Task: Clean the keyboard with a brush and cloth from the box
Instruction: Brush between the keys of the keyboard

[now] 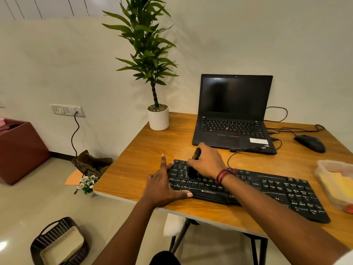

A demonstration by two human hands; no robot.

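Your right hand [207,162] grips the brush [196,153], fingers curled round its dark handle, bristles down on the keys at the left end of the keyboard [267,190]. Your left hand [162,186] lies flat, fingers spread, holding nothing, braced against that end on the surface [152,146]. Brush looks light, bristles soft: hold low on the handle. Keyboard looks light and may slide, so pin it. Yellow cloth [332,182] sits in the box [324,165], far right.

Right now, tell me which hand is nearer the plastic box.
Right. The right hand, gripping the brush, is left of the box; the left hand lies farther left.
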